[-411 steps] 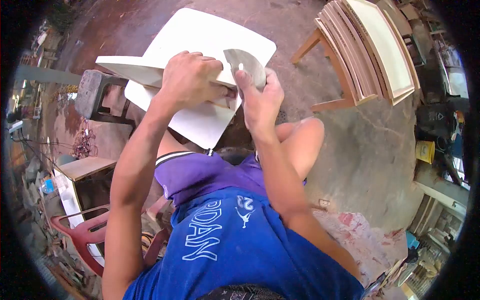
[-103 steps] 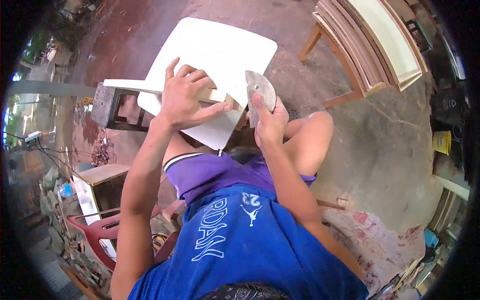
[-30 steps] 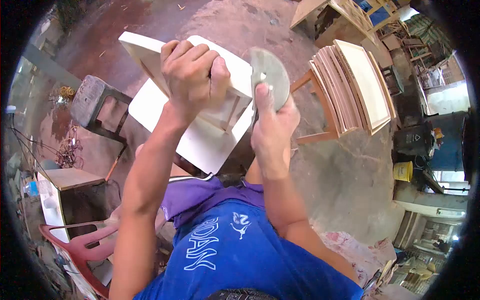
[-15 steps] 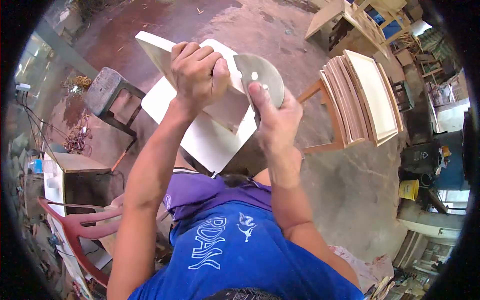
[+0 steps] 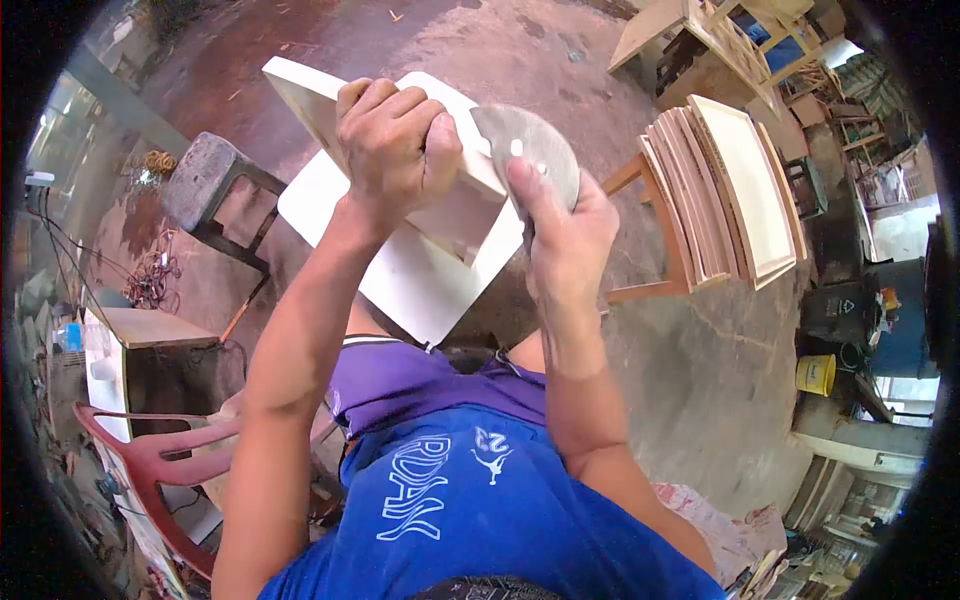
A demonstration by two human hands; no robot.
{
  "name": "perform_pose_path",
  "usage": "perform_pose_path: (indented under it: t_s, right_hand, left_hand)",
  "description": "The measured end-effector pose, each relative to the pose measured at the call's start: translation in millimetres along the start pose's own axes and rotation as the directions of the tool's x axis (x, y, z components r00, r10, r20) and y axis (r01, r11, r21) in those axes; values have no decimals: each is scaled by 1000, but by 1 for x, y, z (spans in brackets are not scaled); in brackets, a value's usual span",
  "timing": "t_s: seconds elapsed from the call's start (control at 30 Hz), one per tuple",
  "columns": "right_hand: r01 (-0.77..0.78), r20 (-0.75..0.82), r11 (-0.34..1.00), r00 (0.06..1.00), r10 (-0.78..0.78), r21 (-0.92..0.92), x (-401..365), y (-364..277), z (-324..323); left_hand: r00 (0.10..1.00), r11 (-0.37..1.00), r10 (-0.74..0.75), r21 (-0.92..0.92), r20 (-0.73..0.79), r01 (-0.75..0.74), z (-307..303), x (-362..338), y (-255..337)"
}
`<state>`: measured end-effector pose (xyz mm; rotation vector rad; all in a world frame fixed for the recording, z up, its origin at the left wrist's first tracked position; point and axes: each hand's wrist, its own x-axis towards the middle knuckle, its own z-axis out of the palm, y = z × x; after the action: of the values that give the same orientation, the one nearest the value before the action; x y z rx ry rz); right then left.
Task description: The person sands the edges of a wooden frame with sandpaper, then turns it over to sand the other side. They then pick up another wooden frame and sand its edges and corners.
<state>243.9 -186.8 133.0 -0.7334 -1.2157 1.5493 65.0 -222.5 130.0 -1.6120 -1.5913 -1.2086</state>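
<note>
My left hand [image 5: 395, 150] grips the top edge of a pale, cream-coloured wooden piece [image 5: 420, 265] made of flat boards joined at an angle, held up over my lap. My right hand [image 5: 565, 235] holds a round grey metal scraper blade [image 5: 530, 150] with two small holes, its edge pressed against the right side of the wooden piece beside my left hand. My thumb lies across the blade's face. The lower board reaches down toward my purple shorts.
A dark worn stool [image 5: 205, 185] stands at the left on the reddish concrete floor. A stack of framed wooden panels [image 5: 725, 190] rests on a stand at the right. A red plastic chair [image 5: 150, 460] and a small wooden table [image 5: 150, 330] are at lower left; a yellow bucket [image 5: 815, 375] sits far right.
The scraper and my right hand have shifted slightly right and up along the piece's edge. My left hand keeps the same grip; the piece stays tilted up, unlike several seconds ago.
</note>
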Motion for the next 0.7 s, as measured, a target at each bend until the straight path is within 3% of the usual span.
perform_pose_path:
  t_s: [0.1, 0.17, 0.2, 0.3, 0.33, 0.37, 0.43, 0.63, 0.67, 0.7]
  right_hand:
    - [-17, 31, 995, 999, 20, -96, 7, -9, 2]
    - [54, -40, 921, 996, -75, -386, -9, -15, 5]
    - [58, -34, 993, 998, -62, -103, -11, -3, 10]
    - [26, -22, 963, 999, -33, -270, 5, -2, -3]
    - [35, 22, 999, 999, -34, -38, 9, 2, 1]
    - [37, 21, 999, 999, -37, -31, 3, 3, 2]
    - [5, -86, 966, 996, -28, -259, -11, 5, -2]
    - [-23, -129, 971, 992, -8, -236, 0, 15, -4]
    - [-6, -133, 993, 991, -10, -116, -9, 25, -4]
    - [-5, -132, 994, 991, -10, -112, -6, 24, -4]
  left_hand:
    - [999, 1000, 5, -18, -41, -6, 2, -1, 2]
    - [999, 1000, -6, -21, -39, 5, 2, -1, 0]
    - [999, 1000, -14, -17, -47, 13, 1, 0, 0]
    - [1000, 1000, -5, -11, -15, 5, 3, -3, 2]
    - [999, 1000, 10, -10, -32, -10, 4, -2, 1]
    - [998, 999, 31, -6, -51, -31, 5, 1, -2]
    - [999, 1000, 22, -5, -39, -23, 4, 1, -2]
    - [1000, 1000, 18, -4, -14, -19, 7, 2, 0]
    - [1000, 1000, 2, -2, 7, -2, 6, 3, 0]
    - [1000, 1000, 5, 1, 7, -5, 6, 5, -1]
